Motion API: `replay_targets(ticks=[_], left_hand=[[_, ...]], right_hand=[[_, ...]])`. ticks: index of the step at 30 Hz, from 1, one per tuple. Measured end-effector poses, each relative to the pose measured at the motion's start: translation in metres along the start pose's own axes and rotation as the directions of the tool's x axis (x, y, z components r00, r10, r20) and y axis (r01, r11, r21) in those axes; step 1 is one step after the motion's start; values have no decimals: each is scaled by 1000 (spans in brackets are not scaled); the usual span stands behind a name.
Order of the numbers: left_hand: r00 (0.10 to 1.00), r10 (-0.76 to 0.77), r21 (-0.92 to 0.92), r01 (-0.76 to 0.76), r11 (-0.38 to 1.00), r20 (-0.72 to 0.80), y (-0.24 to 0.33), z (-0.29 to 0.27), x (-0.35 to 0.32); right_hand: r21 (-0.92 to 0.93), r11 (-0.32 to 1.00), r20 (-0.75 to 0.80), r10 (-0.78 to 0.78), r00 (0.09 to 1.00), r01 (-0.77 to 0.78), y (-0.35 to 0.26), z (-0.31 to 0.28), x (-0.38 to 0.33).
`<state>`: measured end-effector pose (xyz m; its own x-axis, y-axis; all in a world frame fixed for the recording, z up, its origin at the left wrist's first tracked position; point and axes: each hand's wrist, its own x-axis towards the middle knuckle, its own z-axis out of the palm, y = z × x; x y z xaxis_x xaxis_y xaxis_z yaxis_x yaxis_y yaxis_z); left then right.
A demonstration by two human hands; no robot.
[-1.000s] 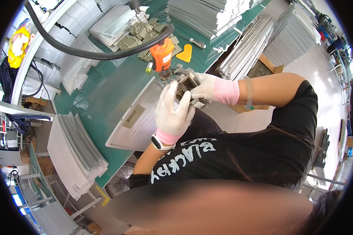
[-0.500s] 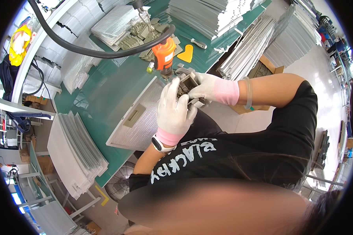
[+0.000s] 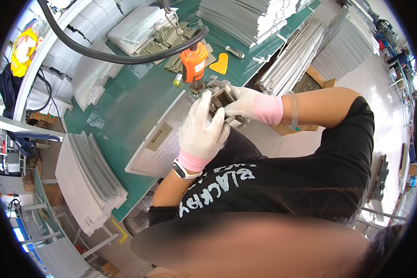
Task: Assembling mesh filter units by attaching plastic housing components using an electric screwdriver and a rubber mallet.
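Both gloved hands, left hand [image 3: 200,132] and right hand [image 3: 242,103], close around a small metal bracket [image 3: 220,99], seemingly open-end up, over the mesh filter panel [image 3: 164,139].

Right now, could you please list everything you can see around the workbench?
Mesh filter panel: one, silver, on the green bench under the hands.
Small metal part: one, grey, held between both hands.
Power screwdriver: one, orange, upright behind the part.
Scraper: one, yellow, on the bench.
Hose: one, black, arcing overhead.
Panel stacks: several, silver, around the bench.
Left hand: white glove, on the part.
Right hand: white glove, gripping the part.
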<state>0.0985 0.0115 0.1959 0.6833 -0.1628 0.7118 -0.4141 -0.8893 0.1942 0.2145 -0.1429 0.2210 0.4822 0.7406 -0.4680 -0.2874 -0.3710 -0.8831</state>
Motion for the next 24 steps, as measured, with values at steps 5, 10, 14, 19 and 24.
replay_targets(ticks=[5,10,14,19,24], left_hand=[[992,37,37,-42,998,121,-2,-11,9],[981,93,57,-104,993,171,-11,-12,6],[994,97,-47,-100,994,-59,-18,0,-4],[986,-145,-269,117,956,-85,-14,-2,-1],[982,-159,-244,130,961,-105,-20,1,-4]], right_hand=[[-113,994,-42,-6,999,1,-1,2,0],[-32,999,-11,12,1000,-12,-3,3,2],[-53,998,-49,-39,998,36,-16,10,-5],[-86,996,23,29,999,-26,-23,3,-7],[-23,999,35,-41,999,42,-33,9,-24]])
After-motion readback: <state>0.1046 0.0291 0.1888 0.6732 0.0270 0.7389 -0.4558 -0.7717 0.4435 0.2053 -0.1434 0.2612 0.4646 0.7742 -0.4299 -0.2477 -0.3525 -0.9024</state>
